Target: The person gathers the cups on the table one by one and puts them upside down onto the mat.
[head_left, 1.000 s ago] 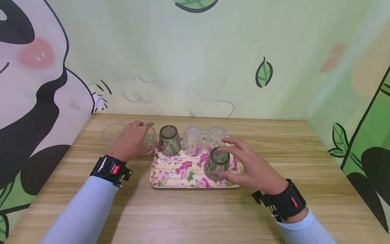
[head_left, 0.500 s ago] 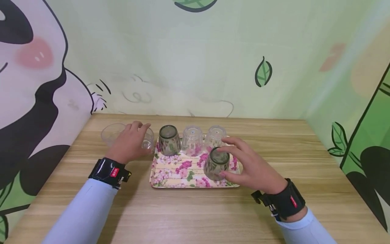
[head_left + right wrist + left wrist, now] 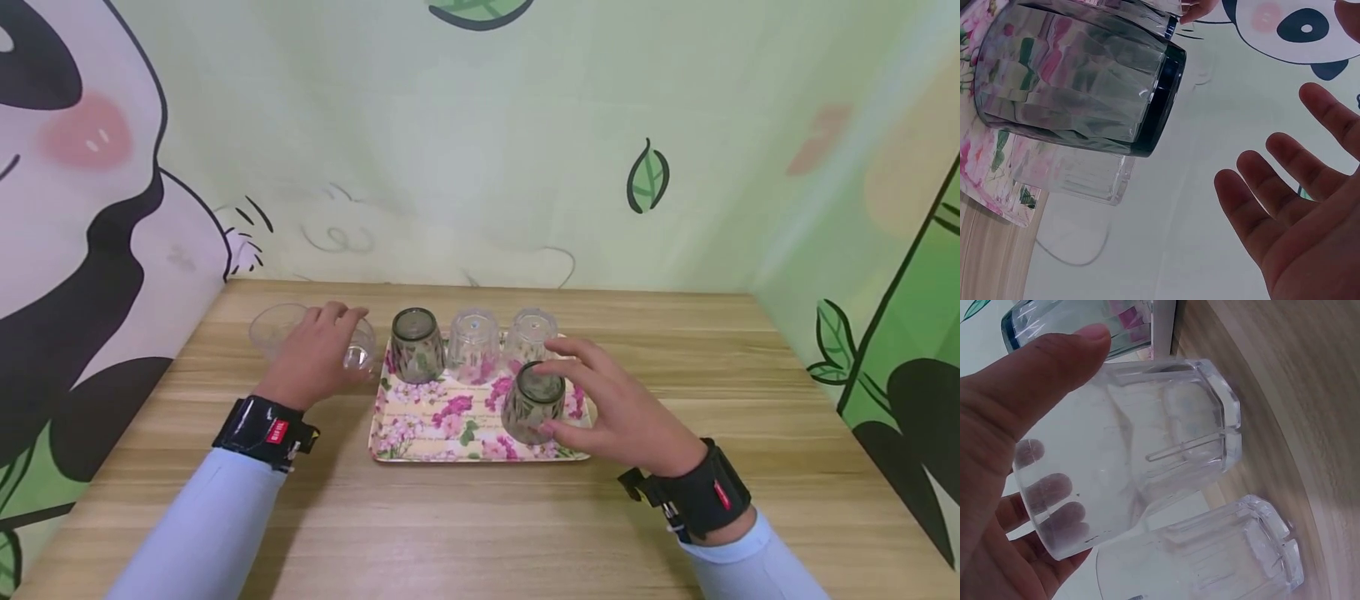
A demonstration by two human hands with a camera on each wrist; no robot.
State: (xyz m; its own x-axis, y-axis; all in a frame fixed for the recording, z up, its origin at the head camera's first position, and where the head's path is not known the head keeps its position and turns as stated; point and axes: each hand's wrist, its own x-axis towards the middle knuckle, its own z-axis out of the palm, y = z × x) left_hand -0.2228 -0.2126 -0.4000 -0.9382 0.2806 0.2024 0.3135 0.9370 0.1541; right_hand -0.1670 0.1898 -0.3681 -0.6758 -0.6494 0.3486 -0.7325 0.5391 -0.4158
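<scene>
My left hand (image 3: 311,354) grips a clear faceted glass (image 3: 1166,431) at the tray's left, thumb on one side near its rim and fingers on the other. A second clear glass (image 3: 1210,556) stands close beside it. My right hand (image 3: 622,408) is spread around a smoky grey glass (image 3: 534,404), upside down at the front right of the floral tray (image 3: 420,425). From the right wrist, those fingers (image 3: 1254,200) show loosely bent and apart from the smoky glass. Along the tray's back sit another smoky glass (image 3: 417,346) and two clear glasses, all upside down.
The tray lies on a wood-grain table (image 3: 480,533). Behind it hangs a pale green backdrop (image 3: 420,167) printed with leaves and a panda, which meets the table's back edge.
My left hand has shifted slightly left, and the clear glass in it has shifted and tilted a little. My right hand and the glasses on the tray have stayed put.
</scene>
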